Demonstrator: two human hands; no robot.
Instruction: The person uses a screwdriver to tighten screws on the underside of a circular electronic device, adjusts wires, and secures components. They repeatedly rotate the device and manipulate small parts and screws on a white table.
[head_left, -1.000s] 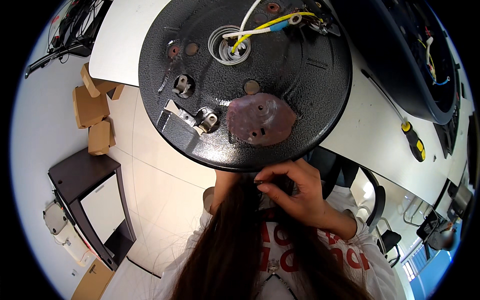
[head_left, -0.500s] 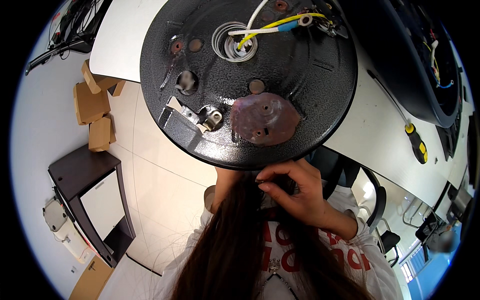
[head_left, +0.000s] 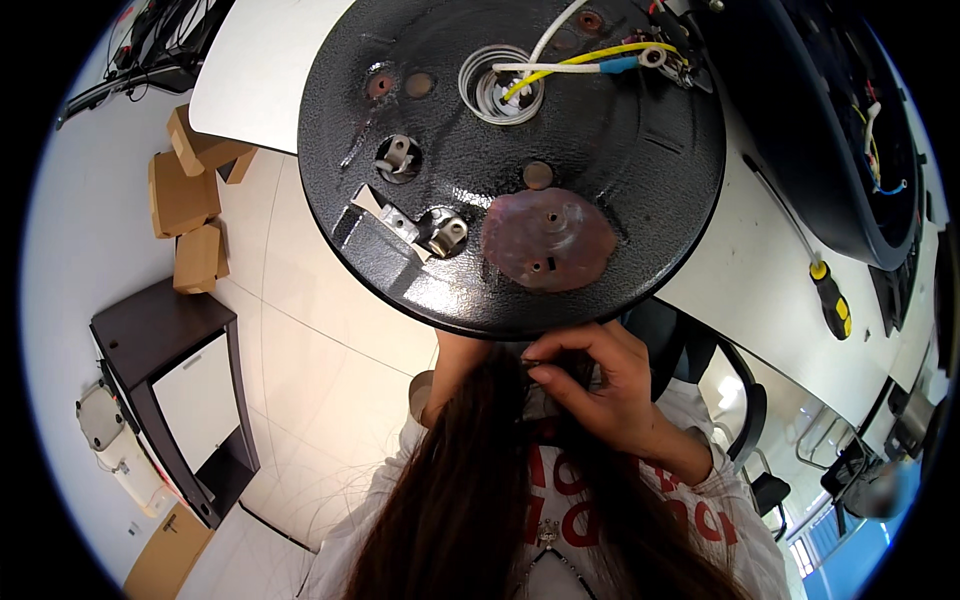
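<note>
A round black speckled metal plate (head_left: 670, 200) overhangs the table edge, carrying a white coil (head_left: 474, 84), white and yellow wires (head_left: 554, 66), metal brackets (head_left: 400, 225) and a reddish-brown oval piece (head_left: 548, 238). Under its near rim, my left hand (head_left: 456, 362) shows only in part, its fingers hidden by the plate and hair. My right hand (head_left: 602, 380), just below the rim, pinches a small dark piece (head_left: 531, 363) between thumb and index finger.
On the white table (head_left: 780, 330) lie a yellow-and-black screwdriver (head_left: 833, 300) and a large dark housing (head_left: 800, 130) with wires. Cardboard boxes (head_left: 183, 195), a dark cabinet (head_left: 165, 330) and cables (head_left: 150, 40) are at left. A black chair (head_left: 745, 400) stands at right.
The plate with its parts has shifted a little to the right in the picture. Both my hands have moved slightly right; the right one keeps its pinch.
</note>
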